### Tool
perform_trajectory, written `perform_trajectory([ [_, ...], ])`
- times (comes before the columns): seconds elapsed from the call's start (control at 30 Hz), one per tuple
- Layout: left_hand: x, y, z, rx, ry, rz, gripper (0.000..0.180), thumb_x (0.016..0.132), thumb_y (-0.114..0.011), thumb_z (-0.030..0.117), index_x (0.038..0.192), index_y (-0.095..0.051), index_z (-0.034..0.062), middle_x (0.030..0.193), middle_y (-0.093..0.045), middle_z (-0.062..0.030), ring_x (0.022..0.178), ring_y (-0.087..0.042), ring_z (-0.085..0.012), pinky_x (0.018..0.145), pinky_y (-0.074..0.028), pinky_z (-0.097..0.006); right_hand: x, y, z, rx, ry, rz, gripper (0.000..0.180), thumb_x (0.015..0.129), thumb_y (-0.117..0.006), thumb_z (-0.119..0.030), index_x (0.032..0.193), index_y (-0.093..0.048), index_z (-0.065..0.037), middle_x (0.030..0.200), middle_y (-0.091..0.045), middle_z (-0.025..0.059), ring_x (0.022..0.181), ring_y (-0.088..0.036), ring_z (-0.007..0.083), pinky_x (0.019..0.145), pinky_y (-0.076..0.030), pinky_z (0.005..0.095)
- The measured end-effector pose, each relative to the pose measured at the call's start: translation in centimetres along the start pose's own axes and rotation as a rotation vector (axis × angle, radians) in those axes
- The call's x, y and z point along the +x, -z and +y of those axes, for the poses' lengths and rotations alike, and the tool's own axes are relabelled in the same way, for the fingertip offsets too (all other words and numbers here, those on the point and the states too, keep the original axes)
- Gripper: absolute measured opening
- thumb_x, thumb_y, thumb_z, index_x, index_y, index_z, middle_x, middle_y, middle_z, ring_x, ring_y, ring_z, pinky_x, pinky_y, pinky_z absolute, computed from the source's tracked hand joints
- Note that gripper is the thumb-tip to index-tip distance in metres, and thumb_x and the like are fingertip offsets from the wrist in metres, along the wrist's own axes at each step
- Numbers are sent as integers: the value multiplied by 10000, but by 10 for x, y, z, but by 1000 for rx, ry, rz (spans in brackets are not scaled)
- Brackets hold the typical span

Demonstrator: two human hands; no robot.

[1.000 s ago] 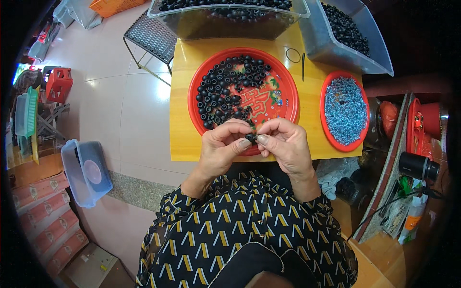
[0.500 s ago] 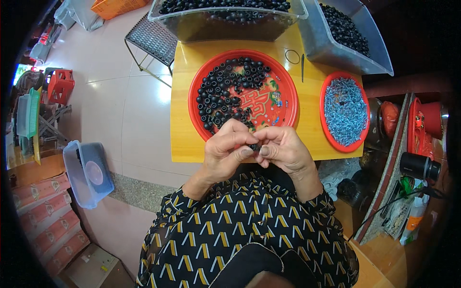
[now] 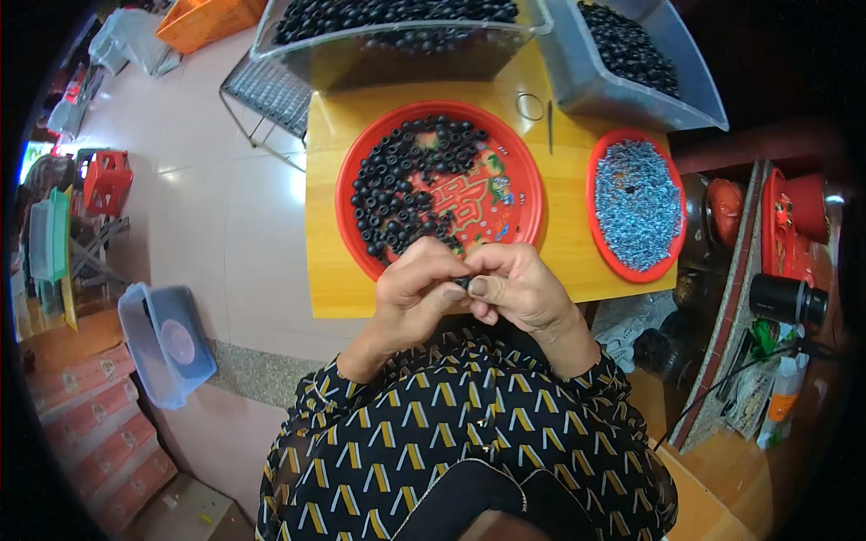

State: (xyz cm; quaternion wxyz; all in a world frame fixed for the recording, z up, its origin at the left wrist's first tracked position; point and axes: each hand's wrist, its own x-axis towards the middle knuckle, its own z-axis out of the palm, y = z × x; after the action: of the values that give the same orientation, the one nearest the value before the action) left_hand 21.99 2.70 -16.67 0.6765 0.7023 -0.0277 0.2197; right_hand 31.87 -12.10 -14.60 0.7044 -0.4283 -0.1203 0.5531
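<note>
Yellow table [image 3: 334, 270]: both hands [image 3: 469, 290] pinch small black ring [image 3: 463, 283]; axis unclear.

The small black part [image 3: 463, 283] pinched between the left hand [image 3: 417, 290] and the right hand [image 3: 520, 290] was almost wholly covered by the fingertips; its shape could not be determined. The near rim of the large red tray [image 3: 350, 236] was hidden behind both hands. The clear bin [image 3: 397, 52] was cut off by the top edge (its far wall was out of view). The grey pieces on the small red tray [image 3: 636, 203] were too small to identify.
</note>
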Motion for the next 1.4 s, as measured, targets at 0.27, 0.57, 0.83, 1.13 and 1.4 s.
perform_trajectory([
  [0.27, -14, 1, -2, -58, 126, 150, 293, 855, -620, 105, 1089, -554, -59, 857, -493, -58, 777, -469, -132, 696, -391, -243, 2, 36, -110, -63, 438, 174, 378, 900, -557, -234, 1089, -521, 91, 928, -582, 153, 668, -533, 110, 540, -437, 186],
  [0.57, -10, 12, 6, 190, 158, 134, 168, 814, -600, 18, 966, -593, -54, 802, -571, -86, 700, -530, -145, 603, -410, -245, -36, -9, -161, -124, 344, -863, 275, 895, -478, -180, 1037, -580, 33, 855, -625, 135, 699, -590, 230, 551, -492, 312],
  [0.83, 9, 28, -9, 681, 26, 132, 204, 737, -641, -34, 936, -610, 1, 805, -551, -124, 705, -547, -258, 610, -440, -318, -68, -79, -153, -262, 828, -1117, 275, 897, -509, -273, 761, -587, -47, 692, -558, 69, 591, -546, 195, 507, -446, 306],
  [1.13, 47, 28, -36, 1013, -71, 88, 75, 669, -650, 51, 731, -615, 26, 757, -520, -126, 729, -523, -316, 628, -418, -413, -60, -82, -136, -302, 1093, -955, 222, 855, -561, -201, 687, -568, -56, 614, -522, 55, 535, -525, 162, 468, -410, 278],
  [1.4, 46, 29, -33, 986, -7, 44, 122, 684, -654, 4, 794, -603, -5, 772, -509, -131, 752, -506, -308, 683, -412, -394, -60, -82, -144, -274, 1039, -927, 175, 835, -553, -142, 672, -537, -81, 581, -489, 40, 512, -495, 163, 478, -397, 285],
])
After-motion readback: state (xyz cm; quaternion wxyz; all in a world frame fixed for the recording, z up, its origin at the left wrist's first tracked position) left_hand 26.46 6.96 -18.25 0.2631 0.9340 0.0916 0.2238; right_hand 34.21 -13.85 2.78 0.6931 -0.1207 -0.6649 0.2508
